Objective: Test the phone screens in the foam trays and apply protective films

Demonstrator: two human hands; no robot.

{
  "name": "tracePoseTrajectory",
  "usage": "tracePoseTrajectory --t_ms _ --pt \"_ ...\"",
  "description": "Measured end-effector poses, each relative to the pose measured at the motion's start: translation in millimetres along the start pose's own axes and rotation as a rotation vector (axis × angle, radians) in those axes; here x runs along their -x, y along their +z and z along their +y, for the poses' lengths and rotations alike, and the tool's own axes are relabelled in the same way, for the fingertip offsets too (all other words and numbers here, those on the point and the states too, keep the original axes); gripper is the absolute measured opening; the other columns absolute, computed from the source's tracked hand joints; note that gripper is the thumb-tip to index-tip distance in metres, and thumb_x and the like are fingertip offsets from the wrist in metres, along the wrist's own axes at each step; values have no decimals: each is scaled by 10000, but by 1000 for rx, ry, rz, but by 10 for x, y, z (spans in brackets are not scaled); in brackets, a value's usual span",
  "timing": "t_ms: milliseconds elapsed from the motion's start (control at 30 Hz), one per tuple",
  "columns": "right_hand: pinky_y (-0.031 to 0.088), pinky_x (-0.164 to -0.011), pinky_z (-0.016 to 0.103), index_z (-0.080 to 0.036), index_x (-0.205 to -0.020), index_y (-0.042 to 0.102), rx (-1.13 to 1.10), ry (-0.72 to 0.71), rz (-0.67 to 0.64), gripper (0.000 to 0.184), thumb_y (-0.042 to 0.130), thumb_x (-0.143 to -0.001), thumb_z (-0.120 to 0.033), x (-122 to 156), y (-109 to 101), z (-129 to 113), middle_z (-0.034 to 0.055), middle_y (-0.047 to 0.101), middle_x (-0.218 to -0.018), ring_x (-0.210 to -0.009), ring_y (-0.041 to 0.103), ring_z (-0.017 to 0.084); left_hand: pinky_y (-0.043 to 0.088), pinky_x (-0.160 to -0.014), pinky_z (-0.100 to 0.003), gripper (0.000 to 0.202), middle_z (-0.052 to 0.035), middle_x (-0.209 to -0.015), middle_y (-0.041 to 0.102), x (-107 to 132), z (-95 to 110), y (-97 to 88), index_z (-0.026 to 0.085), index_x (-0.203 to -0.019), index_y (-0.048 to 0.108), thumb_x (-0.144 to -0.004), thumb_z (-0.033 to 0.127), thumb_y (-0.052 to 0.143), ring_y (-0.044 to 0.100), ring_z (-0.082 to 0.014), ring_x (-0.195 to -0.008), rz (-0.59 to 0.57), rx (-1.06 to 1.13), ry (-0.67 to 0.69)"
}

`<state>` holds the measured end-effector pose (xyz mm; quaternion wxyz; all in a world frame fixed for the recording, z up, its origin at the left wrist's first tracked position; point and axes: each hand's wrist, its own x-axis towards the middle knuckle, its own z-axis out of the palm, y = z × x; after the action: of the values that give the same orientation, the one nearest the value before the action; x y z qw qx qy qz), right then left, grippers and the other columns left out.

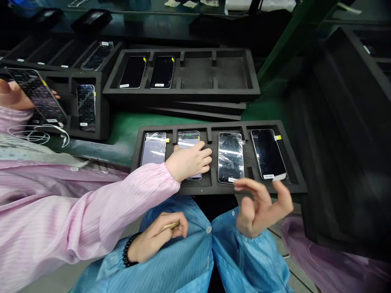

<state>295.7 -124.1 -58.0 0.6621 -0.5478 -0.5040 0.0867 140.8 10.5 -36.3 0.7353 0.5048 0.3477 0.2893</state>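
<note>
My left hand [155,236], with a black beaded band at the wrist, is in my lap, its fingers curled on a small yellowish flat piece [170,226] whose kind I cannot make out. My right hand [262,207] hovers at the near edge of a black foam tray [201,190], fingers bent but apart. A pale sliver shows at one fingertip; I cannot tell what it is. Closest to it are a phone with a dark screen [269,152] and a phone with a shiny screen [231,156]. Another phone [154,148] lies in the tray's left slot.
A co-worker's pink-sleeved hand [191,160] covers part of a phone [188,139] in the tray. At left their other hand [15,95] holds a phone [39,95]. Behind stands a tray [183,92] with two phones; a white cable [42,132] lies left, dark stacked trays [336,142] right.
</note>
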Motion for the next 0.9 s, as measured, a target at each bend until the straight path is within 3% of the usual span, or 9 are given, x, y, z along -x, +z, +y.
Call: tracePoseTrajectory --t_ms 133,233,300,433,567,633,767,833,900 --pt "587 -689 350 -272 -1430 340 83 111 75 620 581 -874 -142 -294 -15 241 0 696 -934 -762 684 162 346 -1071 -586 233 -16 -664 323 -287 202 -97 314 -592 468 -764 291 622 498 -304 -1023 -169 141 -227" --pt "587 -711 343 -254 -1437 337 124 175 48 638 597 -864 -148 -386 11 330 -11 691 -909 -750 684 147 419 -1006 -525 229 -28 -732 342 -188 212 -52 322 -633 457 -742 200 617 495 -293 -1036 -107 343 -475" --pt "589 -717 338 -243 -1437 348 149 209 40 633 602 -865 -157 -399 27 348 -12 688 -895 -742 684 142 484 -871 -487 230 -46 -791 396 -122 193 -12 317 -698 460 -717 157 624 510 -289 -974 92 706 -625" --pt "595 -753 351 -233 -1439 361 200 265 60 637 614 -859 -157 -393 45 334 -12 691 -881 -758 693 148 499 -665 -453 317 -72 -919 462 -126 155 -15 319 -926 502 -695 186 672 517 -287 -850 637 1800 -847" --pt "591 -737 340 -223 -1433 380 213 270 58 623 615 -860 -152 -394 41 327 -14 692 -866 -735 687 146 512 -754 -463 499 -56 -939 458 -165 69 -106 345 -1022 486 -626 154 723 516 -295 -919 878 2619 -1030" --pt "589 -733 335 -224 -1427 393 218 258 49 607 610 -864 -151 -392 33 332 -15 692 -861 -722 681 144 507 -815 -448 489 -47 -924 462 -152 6 -141 342 -988 483 -619 83 671 515 -282 -942 821 2857 -1117" --pt "592 -724 341 -229 -1424 406 232 254 60 592 610 -871 -166 -379 23 344 -11 696 -855 -707 677 150 501 -895 -373 472 -27 -898 482 -104 -61 -178 324 -908 496 -591 -10 600 510 -227 -985 413 3158 -1374" --pt "594 -723 346 -228 -1423 412 235 259 66 588 614 -873 -174 -372 22 348 -7 698 -859 -701 677 151 505 -904 -332 390 -21 -874 493 -90 -37 -198 307 -846 507 -615 6 596 515 -204 -989 296 3495 -1549" --pt "593 -724 344 -225 -1421 417 232 264 63 585 615 -873 -173 -368 23 348 -5 699 -861 -698 677 150 510 -907 -314 259 -16 -832 491 -84 20 -225 292 -782 503 -683 62 572 533 -190 -962 220 4065 -1835"
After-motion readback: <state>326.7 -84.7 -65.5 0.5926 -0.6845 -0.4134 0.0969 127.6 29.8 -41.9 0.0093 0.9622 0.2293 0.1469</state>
